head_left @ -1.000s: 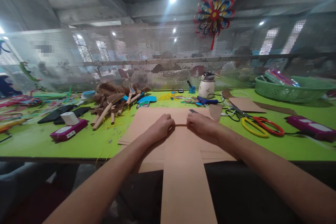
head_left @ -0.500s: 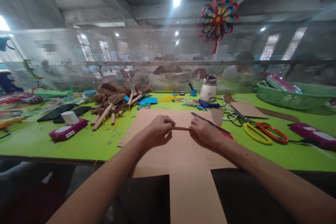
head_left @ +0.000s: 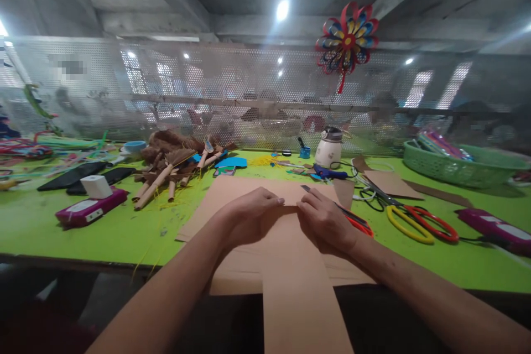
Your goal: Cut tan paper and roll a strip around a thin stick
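- Both hands have drawn closer together since half a second ago, and their fingertips now cover the thin rolled edge that showed between them.
- Long, flat and matte tan with straight sides, the paper strip point(head_left: 301, 293) runs from the fingers back over the near edge of the glossy green table point(head_left: 124, 227).
- At the strip's far left corner, the left hand point(head_left: 249, 215) arches its knuckles, fingers curled down and pinched on the end edge.
- Mirroring it at the strip's far right corner, the right hand point(head_left: 327, 224) also closes its fingers on that edge.
- Beneath the strip lie wider tan sheets point(head_left: 232, 191), flat.
- Right of the strip, apart from it, lie scissors point(head_left: 415, 221) with yellow and red loop handles.
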`<state>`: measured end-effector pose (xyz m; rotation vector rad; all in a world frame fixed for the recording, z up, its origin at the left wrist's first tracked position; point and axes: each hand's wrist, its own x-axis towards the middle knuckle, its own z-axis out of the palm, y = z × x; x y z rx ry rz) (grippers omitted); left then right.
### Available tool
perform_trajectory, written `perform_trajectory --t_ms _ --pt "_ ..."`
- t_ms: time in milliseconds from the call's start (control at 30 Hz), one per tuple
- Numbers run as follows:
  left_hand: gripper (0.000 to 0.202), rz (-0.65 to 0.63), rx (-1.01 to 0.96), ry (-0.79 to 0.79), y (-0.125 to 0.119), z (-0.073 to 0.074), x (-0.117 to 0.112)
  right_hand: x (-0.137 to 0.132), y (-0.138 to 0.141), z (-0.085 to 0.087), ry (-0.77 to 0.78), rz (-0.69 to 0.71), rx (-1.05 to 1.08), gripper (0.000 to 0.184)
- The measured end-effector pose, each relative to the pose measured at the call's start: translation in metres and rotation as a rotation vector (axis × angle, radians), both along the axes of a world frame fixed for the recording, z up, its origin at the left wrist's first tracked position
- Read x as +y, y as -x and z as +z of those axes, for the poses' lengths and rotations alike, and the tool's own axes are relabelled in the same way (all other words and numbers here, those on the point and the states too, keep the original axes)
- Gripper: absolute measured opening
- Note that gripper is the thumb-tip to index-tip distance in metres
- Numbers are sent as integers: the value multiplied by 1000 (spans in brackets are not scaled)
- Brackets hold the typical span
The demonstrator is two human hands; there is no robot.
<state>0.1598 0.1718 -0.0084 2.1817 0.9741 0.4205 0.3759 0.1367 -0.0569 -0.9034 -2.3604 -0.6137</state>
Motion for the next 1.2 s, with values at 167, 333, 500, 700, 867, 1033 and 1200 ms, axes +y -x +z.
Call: perform_trajectory --t_ms 167,333,500,700,867,1033,1200 --pt "28 8 -12 -42 -4 -2 -3 1 1 -1 62 14 79 22" --pt "24 48 14 -110 -8 -4 -2 -8 0 10 234 78 308 14" --pt "23 36 17 -178 -10 -8 -6 -5 -6 12 647 28 471 17" --pt "25 25 19 -171 -12 -11 -7 2 -7 -2 1099 121 961 27" --pt "20 -89 -49 -13 -7 -8 -4 -7 -4 0 1242 208 1121 28" --pt "28 -154 -191 264 3 0 -7 3 -15 5 1221 200 1028 36" --pt "33 -200 -297 603 9 -3 -3 18 -28 2 1167 156 887 38"
